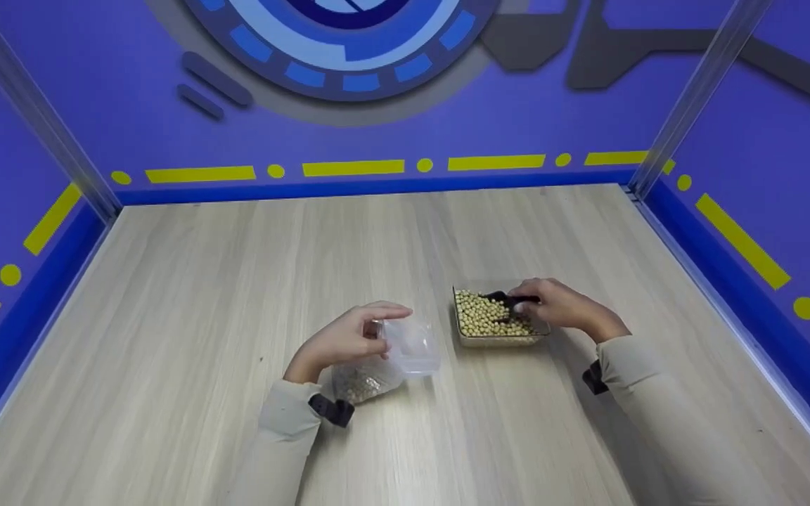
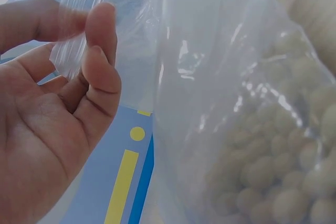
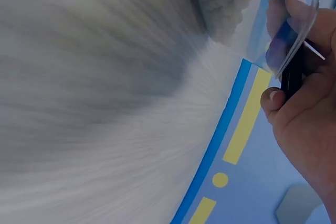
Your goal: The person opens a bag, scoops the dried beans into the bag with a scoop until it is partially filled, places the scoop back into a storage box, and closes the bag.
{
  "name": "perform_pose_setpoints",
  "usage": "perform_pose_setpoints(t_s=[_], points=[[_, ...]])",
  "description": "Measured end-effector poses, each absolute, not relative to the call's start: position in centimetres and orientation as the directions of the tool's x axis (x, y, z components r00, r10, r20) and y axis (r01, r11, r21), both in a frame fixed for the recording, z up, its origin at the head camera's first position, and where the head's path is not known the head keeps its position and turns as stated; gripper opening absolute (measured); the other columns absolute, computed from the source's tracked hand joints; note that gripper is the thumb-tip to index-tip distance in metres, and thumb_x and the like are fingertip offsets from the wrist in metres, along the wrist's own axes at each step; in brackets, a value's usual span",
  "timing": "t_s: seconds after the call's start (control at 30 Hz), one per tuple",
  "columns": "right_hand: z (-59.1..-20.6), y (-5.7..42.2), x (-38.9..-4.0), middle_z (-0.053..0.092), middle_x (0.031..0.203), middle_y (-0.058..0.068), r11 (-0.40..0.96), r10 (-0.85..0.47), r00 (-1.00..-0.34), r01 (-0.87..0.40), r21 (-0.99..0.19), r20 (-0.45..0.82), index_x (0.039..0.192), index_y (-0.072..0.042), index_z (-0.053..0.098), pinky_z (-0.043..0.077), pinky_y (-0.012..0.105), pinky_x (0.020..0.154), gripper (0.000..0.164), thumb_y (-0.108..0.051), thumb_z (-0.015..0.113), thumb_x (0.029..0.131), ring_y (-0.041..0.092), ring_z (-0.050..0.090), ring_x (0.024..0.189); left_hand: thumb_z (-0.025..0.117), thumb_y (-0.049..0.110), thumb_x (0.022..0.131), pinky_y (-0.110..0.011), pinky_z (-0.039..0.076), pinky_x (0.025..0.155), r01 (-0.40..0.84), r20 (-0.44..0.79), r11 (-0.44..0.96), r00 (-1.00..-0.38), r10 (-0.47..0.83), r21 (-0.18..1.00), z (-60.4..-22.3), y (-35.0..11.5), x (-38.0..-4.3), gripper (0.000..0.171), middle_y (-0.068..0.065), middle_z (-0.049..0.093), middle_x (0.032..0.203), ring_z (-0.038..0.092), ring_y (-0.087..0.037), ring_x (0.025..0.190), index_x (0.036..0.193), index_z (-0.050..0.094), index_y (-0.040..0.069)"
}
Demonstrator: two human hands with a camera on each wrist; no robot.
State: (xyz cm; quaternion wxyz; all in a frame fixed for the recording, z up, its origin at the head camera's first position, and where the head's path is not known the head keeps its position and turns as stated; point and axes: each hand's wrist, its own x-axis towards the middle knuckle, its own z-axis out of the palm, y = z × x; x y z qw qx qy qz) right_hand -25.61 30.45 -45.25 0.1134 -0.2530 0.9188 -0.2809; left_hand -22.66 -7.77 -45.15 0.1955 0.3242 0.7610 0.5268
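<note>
My left hand (image 1: 342,337) pinches the top edge of a clear zip bag (image 1: 410,348), whose lower part holds pale round beans (image 2: 283,177) and lies on the table. In the left wrist view the bag's ridged zip strip (image 2: 79,45) runs between thumb and fingers. My right hand (image 1: 561,303) grips the handle of a black scoop (image 1: 507,301). The scoop's head is in the soybeans (image 1: 477,318) that fill much of a clear rectangular box (image 1: 500,342), right of the bag. The box wall partly covers the scoop handle (image 3: 293,74) in the right wrist view.
Both things stand on a wood-grain table (image 1: 250,274). Blue panels (image 1: 391,140) with yellow marks rise along its back and sides, joined by metal corner posts (image 1: 693,91). Black wrist straps (image 1: 332,410) sit over both sleeves.
</note>
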Motion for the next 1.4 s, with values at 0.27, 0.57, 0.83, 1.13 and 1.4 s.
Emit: perform_pose_setpoints(t_s=[0.27, 0.57, 0.83, 1.13, 1.4], points=[[-46.0, 30.9, -25.8, 0.063, 0.119, 0.023, 0.679, -0.558, -0.830, -0.455, -0.577, -0.003, 0.121, 0.005, 0.063, 0.048, 0.053, 0.092, 0.030, -0.008, 0.055, 0.095, 0.040, 0.058, 0.112, 0.056, -0.008, 0.079, -0.017, 0.049, 0.061, 0.288, 0.034, 0.256, -0.722, 0.691, 0.923, -45.4, -7.8, -22.7, 0.058, -0.021, 0.045, 0.143, 0.054, -0.009, 0.071, 0.137, 0.051, -0.001], [-46.5, 31.3, -25.9, 0.065, 0.117, 0.019, 0.641, -0.579, -0.812, -0.509, -0.574, 0.073, 0.121, 0.003, 0.064, 0.049, 0.050, 0.092, 0.031, -0.009, 0.058, 0.093, 0.036, 0.060, 0.111, 0.056, -0.007, 0.079, -0.016, 0.049, 0.062, 0.308, 0.040, 0.269, -0.722, 0.691, 0.912, -45.3, -7.8, -22.7, 0.058, -0.020, 0.046, 0.142, 0.053, -0.008, 0.070, 0.136, 0.052, 0.000], [-46.3, 31.4, -25.8, 0.064, 0.120, 0.019, 0.644, -0.543, -0.838, -0.452, -0.617, 0.048, 0.123, 0.003, 0.063, 0.048, 0.050, 0.093, 0.032, -0.007, 0.057, 0.094, 0.037, 0.058, 0.115, 0.054, -0.006, 0.079, -0.019, 0.051, 0.065, 0.275, 0.035, 0.233, -0.712, 0.701, 0.933, -45.1, -8.0, -22.6, 0.060, -0.018, 0.045, 0.144, 0.055, -0.010, 0.073, 0.138, 0.050, 0.001], [-46.5, 31.7, -25.9, 0.063, 0.123, 0.020, 0.633, -0.521, -0.853, -0.417, -0.652, 0.040, 0.125, 0.002, 0.062, 0.048, 0.051, 0.094, 0.033, -0.008, 0.056, 0.095, 0.038, 0.056, 0.117, 0.054, -0.006, 0.079, -0.018, 0.051, 0.066, 0.289, 0.049, 0.229, -0.712, 0.700, 0.930, -45.1, -8.0, -22.6, 0.059, -0.021, 0.045, 0.143, 0.055, -0.009, 0.074, 0.137, 0.050, -0.001], [-46.4, 31.6, -25.9, 0.062, 0.123, 0.021, 0.623, -0.517, -0.855, -0.414, -0.664, 0.048, 0.125, 0.004, 0.061, 0.049, 0.049, 0.093, 0.033, -0.007, 0.056, 0.094, 0.038, 0.057, 0.116, 0.055, -0.005, 0.079, -0.018, 0.051, 0.065, 0.284, 0.042, 0.238, -0.718, 0.694, 0.929, -45.2, -8.1, -22.7, 0.058, -0.019, 0.046, 0.142, 0.053, -0.009, 0.072, 0.137, 0.051, 0.000]])
